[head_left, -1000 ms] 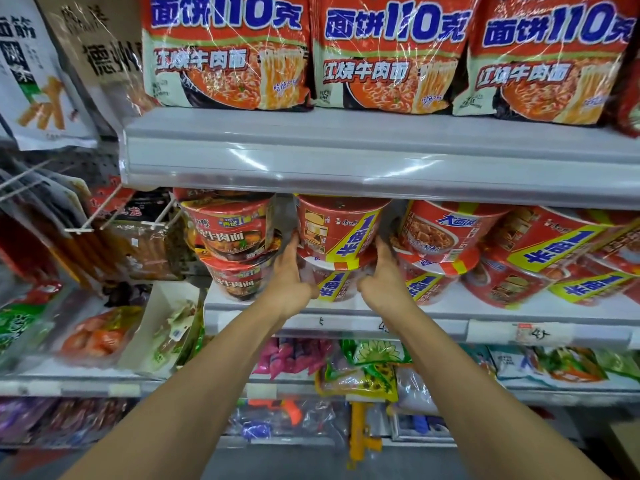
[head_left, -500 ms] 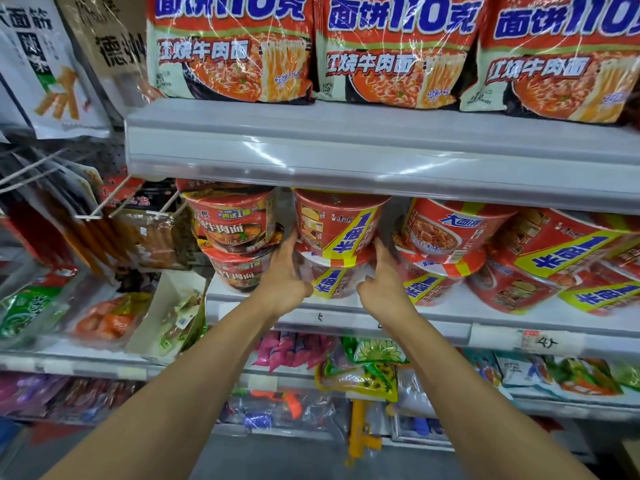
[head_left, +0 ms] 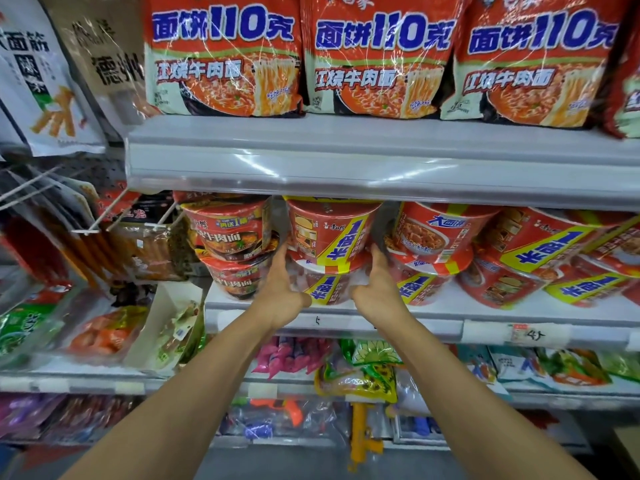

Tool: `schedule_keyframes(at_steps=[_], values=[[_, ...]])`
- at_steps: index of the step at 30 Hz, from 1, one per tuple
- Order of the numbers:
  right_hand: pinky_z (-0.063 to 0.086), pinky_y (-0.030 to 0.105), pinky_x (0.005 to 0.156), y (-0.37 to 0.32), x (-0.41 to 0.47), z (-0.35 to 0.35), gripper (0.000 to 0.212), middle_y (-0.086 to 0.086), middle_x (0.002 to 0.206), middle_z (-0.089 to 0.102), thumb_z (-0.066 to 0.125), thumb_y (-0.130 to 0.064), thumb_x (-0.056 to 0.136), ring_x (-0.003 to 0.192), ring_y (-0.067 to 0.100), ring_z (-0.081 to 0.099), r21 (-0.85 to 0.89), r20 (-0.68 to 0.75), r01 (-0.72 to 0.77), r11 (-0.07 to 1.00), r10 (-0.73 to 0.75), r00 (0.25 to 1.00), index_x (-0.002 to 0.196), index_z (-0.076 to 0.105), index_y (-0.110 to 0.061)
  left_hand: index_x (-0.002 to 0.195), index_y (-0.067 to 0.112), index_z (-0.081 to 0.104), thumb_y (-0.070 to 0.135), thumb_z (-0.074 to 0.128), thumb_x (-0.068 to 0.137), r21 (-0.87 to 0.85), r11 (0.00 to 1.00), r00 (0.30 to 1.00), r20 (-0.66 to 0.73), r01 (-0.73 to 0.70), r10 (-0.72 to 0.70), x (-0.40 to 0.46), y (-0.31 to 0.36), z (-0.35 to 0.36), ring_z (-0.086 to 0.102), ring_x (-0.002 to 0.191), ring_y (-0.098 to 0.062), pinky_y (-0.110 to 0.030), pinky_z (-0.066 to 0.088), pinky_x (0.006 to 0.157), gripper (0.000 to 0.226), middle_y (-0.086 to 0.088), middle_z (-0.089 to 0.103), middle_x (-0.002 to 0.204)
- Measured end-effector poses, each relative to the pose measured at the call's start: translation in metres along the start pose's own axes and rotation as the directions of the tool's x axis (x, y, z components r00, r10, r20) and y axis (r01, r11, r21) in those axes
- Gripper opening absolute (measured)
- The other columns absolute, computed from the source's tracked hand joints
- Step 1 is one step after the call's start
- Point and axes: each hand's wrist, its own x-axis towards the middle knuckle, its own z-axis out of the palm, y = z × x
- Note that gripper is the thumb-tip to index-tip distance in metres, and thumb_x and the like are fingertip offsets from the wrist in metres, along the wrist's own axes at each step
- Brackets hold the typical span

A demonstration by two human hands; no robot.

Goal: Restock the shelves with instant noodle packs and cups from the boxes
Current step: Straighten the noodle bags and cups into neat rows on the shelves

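A: Head view. Where are the hands?

B: Both reach up to the middle shelf (head_left: 433, 308). The left hand (head_left: 282, 289) and right hand (head_left: 379, 289) flank a two-high stack of red noodle cups. The lower cup (head_left: 329, 284) sits on the shelf between the palms, and the upper cup (head_left: 330, 233) rests on top of it.

A: And the fingers?

B: The left fingers (head_left: 284, 252) run up the left side of the stack, reaching the base of the upper cup. The right fingers (head_left: 375, 252) do the same on the right. Both sets lie fairly straight and pressed against the cups, thumbs low by the lower cup; the tips slip behind the cups, so I cannot tell how far they wrap.

A: What surrounds the stack?

B: Just left, another stack (head_left: 230, 251) of two darker cups. Just right, more cups (head_left: 433, 237), some tipped over farther right. On the top shelf (head_left: 346, 161) stand noodle packs (head_left: 375, 60) in a row. Snack bags (head_left: 360, 372) lie on the lower shelf, and hanging bags (head_left: 38, 84) fill the far left.
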Motion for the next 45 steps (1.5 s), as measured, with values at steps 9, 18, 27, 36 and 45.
schedule_keyframes(at_steps=[9,18,27,36,45], values=[[0.043,0.037,0.102,0.019,-0.036,-0.020,0.073,0.001,0.140,0.040,0.060,-0.002,0.084,0.129,0.020,0.041,0.119,-0.194,-0.084,0.989,0.106,0.975,0.145,0.025,-0.022,0.117,0.020,0.028,-0.004,0.060,0.085,-0.019,0.999,0.996,0.090,0.029,-0.028,-0.030,0.001,0.029,0.052,0.104,-0.019,-0.030,0.043,0.082,0.052,-0.004,0.049,0.118],[0.034,0.045,0.110,0.042,-0.039,-0.089,0.068,0.003,0.145,0.040,0.059,-0.001,0.085,0.132,0.024,0.039,0.215,-0.332,-0.131,0.968,0.199,0.922,0.144,0.029,-0.017,0.145,0.020,0.026,-0.004,0.063,0.085,-0.043,0.997,0.960,0.273,-0.060,0.069,-0.027,0.030,0.080,0.045,0.123,-0.018,-0.025,0.041,0.084,0.074,-0.003,0.039,0.144],[0.034,0.053,0.110,0.079,0.021,-0.138,0.077,-0.003,0.152,0.035,0.051,-0.001,0.081,0.138,0.021,0.035,0.049,-0.111,-0.092,0.995,0.097,0.989,0.145,0.026,-0.035,0.149,0.038,0.014,-0.008,0.062,0.081,-0.040,0.998,0.982,0.181,-0.050,0.057,-0.004,0.061,0.126,0.051,0.091,-0.002,-0.034,0.051,0.081,0.095,0.002,0.040,0.145],[0.034,0.044,0.112,0.072,0.016,-0.151,0.073,0.001,0.146,0.040,0.049,0.002,0.090,0.135,0.020,0.039,-0.045,0.042,-0.023,0.999,0.025,0.999,0.149,0.023,-0.031,0.150,0.028,0.017,-0.018,0.054,0.078,-0.095,0.994,0.998,0.026,-0.049,0.051,-0.009,0.061,0.147,0.047,0.125,-0.012,-0.006,0.047,0.054,0.093,-0.004,0.041,0.147],[0.028,0.033,0.111,0.059,-0.004,-0.159,0.078,0.000,0.150,0.031,0.051,0.007,0.090,0.139,0.019,0.031,-0.116,0.095,0.031,0.993,-0.020,0.995,0.151,0.016,-0.027,0.151,0.030,0.012,-0.012,0.057,0.078,-0.061,0.996,0.997,-0.009,-0.073,0.072,-0.014,0.053,0.150,0.034,0.137,-0.017,-0.020,0.044,0.081,0.096,0.000,0.035,0.150]])
